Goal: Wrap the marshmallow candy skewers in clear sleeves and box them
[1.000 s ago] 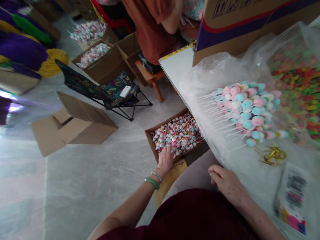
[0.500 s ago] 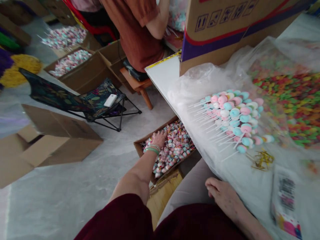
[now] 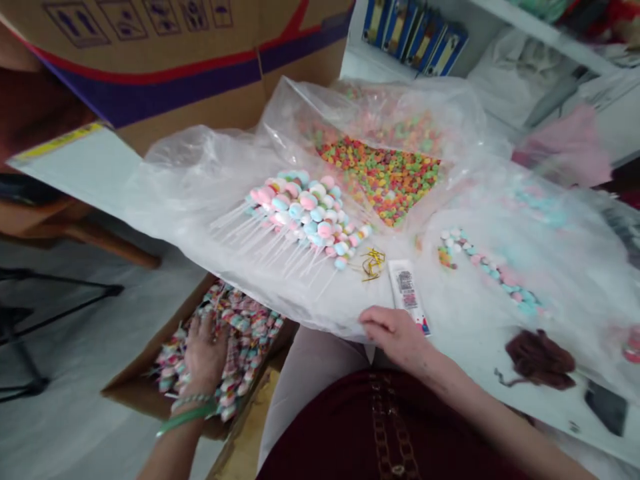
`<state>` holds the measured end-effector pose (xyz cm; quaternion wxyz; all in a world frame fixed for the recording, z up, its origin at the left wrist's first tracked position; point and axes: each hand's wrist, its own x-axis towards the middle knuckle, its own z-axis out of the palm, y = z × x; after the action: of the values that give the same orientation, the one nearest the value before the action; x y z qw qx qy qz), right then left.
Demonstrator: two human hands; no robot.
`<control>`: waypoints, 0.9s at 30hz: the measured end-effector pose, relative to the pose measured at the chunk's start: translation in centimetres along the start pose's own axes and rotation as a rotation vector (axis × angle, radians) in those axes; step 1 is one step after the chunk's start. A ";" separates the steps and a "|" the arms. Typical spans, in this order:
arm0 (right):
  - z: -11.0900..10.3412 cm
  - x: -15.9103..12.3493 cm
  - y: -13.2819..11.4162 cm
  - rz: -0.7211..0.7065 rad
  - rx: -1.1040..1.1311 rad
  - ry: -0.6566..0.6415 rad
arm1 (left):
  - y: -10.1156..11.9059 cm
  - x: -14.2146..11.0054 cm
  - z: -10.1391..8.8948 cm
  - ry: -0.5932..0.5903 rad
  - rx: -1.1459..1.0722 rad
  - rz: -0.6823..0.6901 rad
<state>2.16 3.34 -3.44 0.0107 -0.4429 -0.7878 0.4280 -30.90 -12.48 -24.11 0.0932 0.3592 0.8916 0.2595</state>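
My left hand point(image 3: 204, 353) is pushed down among wrapped, pink-and-blue candy lollipops in a cardboard box point(image 3: 135, 387) on the floor, and the sticks and wrappers hide its fingertips. My right hand point(image 3: 395, 337) rests on the edge of a clear plastic sheet point(image 3: 200, 173) on the table, holding nothing. Just beyond it lies a printed wrapper strip with a barcode point(image 3: 406, 293). Farther on, a bunch of pastel lollipops on white sticks point(image 3: 305, 217) lies beside a heap of colourful cereal rings point(image 3: 380, 180) and some gold twist ties point(image 3: 373, 265).
A large printed cardboard carton point(image 3: 150, 67) stands at the table's far left. A row of pastel candies point(image 3: 490, 270) lies to the right, with a dark maroon cloth point(image 3: 540, 360) near the table's edge. Blue packages stand on a white shelf point(image 3: 415, 33).
The view has swung right, bringing more of the table in. The box now sits at lower left. My left hand is deeper among the lollipops, and my right hand has moved onto the plastic's edge.
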 end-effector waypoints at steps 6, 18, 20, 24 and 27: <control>-4.0 -2.0 7.1 0.437 -0.483 0.335 | 9.4 -5.9 -2.4 0.199 -0.260 0.148; -4.2 -2.8 10.1 0.381 -0.029 0.570 | 28.5 -9.2 -3.0 -0.527 -0.706 0.292; -4.2 -3.6 9.8 0.230 0.099 0.667 | 30.3 -9.4 -2.1 -0.719 -0.770 0.121; -3.8 -4.4 7.7 0.047 0.477 0.631 | 33.0 -9.5 -1.7 -0.940 -0.979 -0.116; -3.0 -3.5 5.8 0.046 0.740 0.428 | 33.6 -9.4 -2.0 -1.026 -1.224 -0.264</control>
<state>9.43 4.23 -4.25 0.3225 -0.5055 -0.5509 0.5804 -4.92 0.68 -4.76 0.7007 0.2105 0.4726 0.4913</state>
